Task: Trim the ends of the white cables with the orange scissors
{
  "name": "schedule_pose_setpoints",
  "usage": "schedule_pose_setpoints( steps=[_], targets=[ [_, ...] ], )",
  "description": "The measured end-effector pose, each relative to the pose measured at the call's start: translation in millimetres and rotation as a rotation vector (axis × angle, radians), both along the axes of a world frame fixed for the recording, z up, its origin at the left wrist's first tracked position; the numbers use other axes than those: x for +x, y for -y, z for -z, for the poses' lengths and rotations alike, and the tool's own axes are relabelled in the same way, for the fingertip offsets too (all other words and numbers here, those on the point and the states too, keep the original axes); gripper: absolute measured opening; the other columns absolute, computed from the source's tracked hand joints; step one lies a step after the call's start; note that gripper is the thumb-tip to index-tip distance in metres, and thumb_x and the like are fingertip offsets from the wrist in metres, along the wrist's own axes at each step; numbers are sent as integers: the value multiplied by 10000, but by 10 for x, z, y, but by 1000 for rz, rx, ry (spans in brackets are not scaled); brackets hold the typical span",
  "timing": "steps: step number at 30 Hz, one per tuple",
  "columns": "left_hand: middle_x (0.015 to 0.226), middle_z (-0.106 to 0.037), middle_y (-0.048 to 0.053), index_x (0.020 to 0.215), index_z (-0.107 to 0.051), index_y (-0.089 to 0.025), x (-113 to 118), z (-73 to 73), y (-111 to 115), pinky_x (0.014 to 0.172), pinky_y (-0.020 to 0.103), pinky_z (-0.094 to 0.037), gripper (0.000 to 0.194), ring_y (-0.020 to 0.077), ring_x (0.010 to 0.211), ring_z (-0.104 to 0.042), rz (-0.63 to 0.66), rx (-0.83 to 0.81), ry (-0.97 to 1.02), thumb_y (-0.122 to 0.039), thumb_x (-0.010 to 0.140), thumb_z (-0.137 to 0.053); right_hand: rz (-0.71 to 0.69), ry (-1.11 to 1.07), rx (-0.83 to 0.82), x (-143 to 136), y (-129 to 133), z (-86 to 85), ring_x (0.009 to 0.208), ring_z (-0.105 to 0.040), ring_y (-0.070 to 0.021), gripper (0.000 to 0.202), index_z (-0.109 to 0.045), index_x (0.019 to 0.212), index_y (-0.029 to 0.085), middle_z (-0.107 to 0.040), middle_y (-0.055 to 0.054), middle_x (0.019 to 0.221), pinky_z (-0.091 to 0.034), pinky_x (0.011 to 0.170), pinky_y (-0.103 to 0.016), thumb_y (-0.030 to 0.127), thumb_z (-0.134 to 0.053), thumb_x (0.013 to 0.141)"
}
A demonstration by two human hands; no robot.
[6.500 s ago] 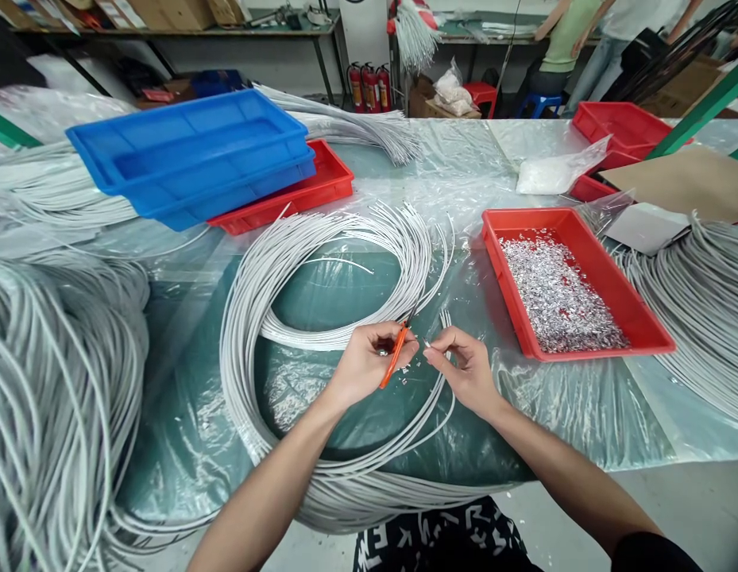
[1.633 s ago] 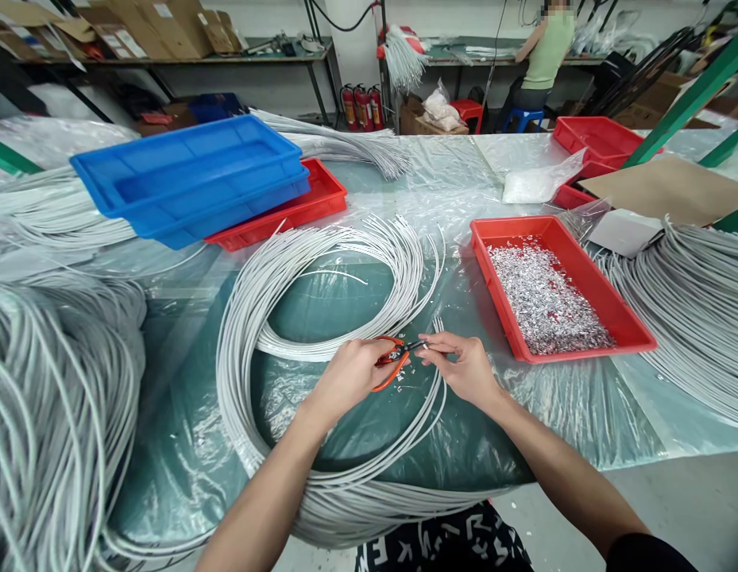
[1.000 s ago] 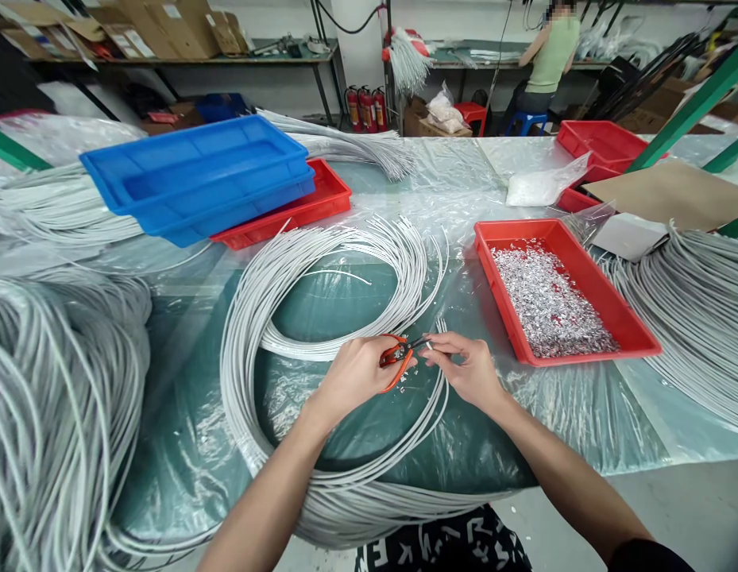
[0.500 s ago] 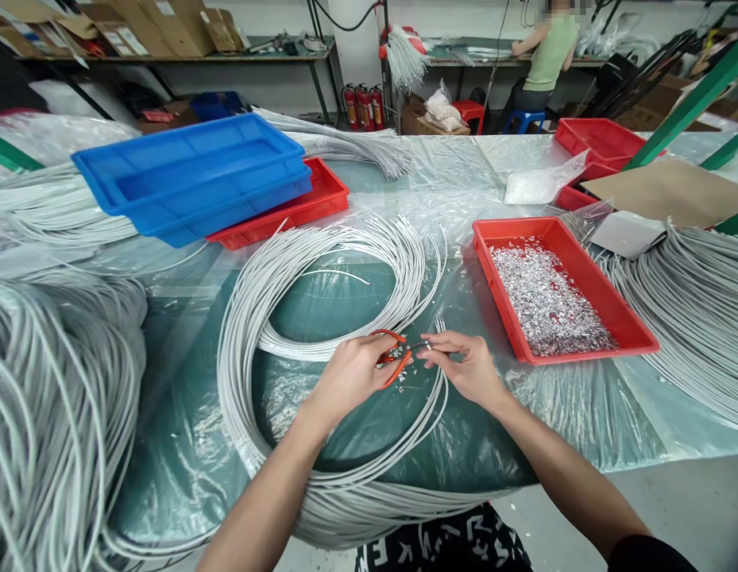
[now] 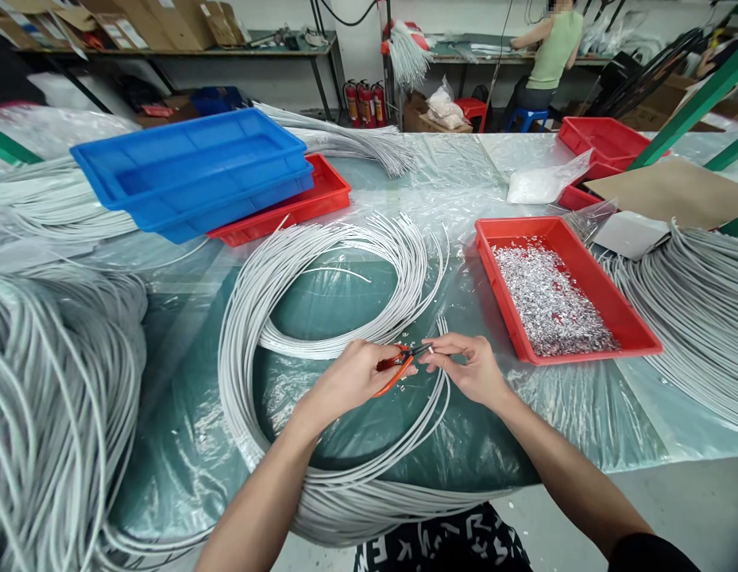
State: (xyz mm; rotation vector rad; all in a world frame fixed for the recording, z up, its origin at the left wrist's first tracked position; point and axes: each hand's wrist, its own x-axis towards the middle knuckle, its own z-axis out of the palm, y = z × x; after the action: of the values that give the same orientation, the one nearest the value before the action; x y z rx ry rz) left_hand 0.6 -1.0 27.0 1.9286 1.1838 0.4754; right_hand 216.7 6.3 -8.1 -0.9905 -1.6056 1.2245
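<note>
The fingers of the left hand (image 5: 357,375) are curled around the orange-handled pliers (image 5: 394,383), while those of the right hand (image 5: 471,372) are pinched together on a small pale piece (image 5: 430,349). Beneath everything spreads the green table (image 5: 583,421), covered in clear plastic sheeting. A large heap of grey cables (image 5: 59,397) fills its left side. In the middle lies the white cable coil (image 5: 241,349), its overlapping loops under and around both hands; a few strand ends show just beyond the right hand. Farther back, a blue tray (image 5: 202,171) sits tilted over part of a red tray (image 5: 331,191). To the right of the hands is another red bin (image 5: 639,340), holding many tiny silvery bits (image 5: 553,306). The pliers are above the coil's open centre, their dark tips at the right fingertips; whether they grip the piece is too small to tell. Little scraps (image 5: 403,388) lie below them.
</note>
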Motion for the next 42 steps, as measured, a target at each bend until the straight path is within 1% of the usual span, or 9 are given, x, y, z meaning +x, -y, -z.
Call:
schedule_pose_setpoints(
  steps=[3,8,12,19,22,26,32,36,42],
  targets=[
    [553,-516,-18,716,-669,-100,-1,-10,-18,446,184,-310,378,73,489,-421,-21,-138,213,-422,899,-592,-35,-47,-11,-6,14,-28,620,-734,-193,228,-728,951,198,-787,-50,784,-612,660,-339,401,-707,849],
    [600,-600,11,820,-713,-92,57,23,-36,476,188,-419,342,86,509,-497,-225,-147,463,-434,806,-716,-60,11,-18,-14,62,-87,655,-736,-180,313,-680,1161,226,-793,-16,800,-608,743,-343,321,-700,863],
    [642,-639,34,770,-732,-92,121,95,0,515,203,-470,305,103,553,-542,-177,-257,543,-392,752,-781,-88,63,49,-17,100,-97,724,-745,-188,530,-539,1379,255,-787,11,778,-601,815,-360,290,-693,872],
    [675,-678,50,843,-779,-103,142,117,35,593,225,-489,246,117,604,-562,-146,-202,599,-323,738,-807,-145,39,61,-34,121,-91,629,-711,-158,522,-522,1384,275,-779,33,761,-605,782,-355,235,-671,886],
    [662,-669,48,823,-781,-105,148,117,42,596,228,-477,221,116,600,-549,-147,-129,593,-317,761,-788,-134,20,31,-48,126,-110,598,-703,-158,458,-565,1331,263,-775,26,747,-604,723,-341,241,-668,886],
    [660,-649,43,817,-771,-104,143,137,56,577,216,-453,209,107,595,-530,-163,-70,591,-310,779,-772,-120,-22,5,-68,127,-105,578,-693,-152,153,-706,955,205,-759,-21,758,-569,593,-281,336,-681,879],
    [644,-609,15,752,-718,-102,128,150,43,559,189,-411,183,84,587,-479,-150,-82,542,-276,789,-763,-49,109,173,-84,138,-81,527,-560,-99,202,-658,727,162,-669,-11,628,-411,512,-228,294,-679,878],
    [639,-582,-1,651,-631,-107,133,177,25,571,188,-386,236,81,600,-457,-181,17,441,-254,798,-744,-115,102,-57,-91,119,-81,566,-600,-111,207,-563,765,173,-699,-24,683,-429,534,-222,313,-670,873],
    [592,-502,-44,625,-566,-122,122,179,0,552,178,-338,263,60,561,-401,-159,107,343,-207,847,-678,-477,-181,-597,-50,-4,-16,535,-651,-118,393,-616,885,136,-732,-64,730,-434,450,-194,526,-572,916]
  ],
)
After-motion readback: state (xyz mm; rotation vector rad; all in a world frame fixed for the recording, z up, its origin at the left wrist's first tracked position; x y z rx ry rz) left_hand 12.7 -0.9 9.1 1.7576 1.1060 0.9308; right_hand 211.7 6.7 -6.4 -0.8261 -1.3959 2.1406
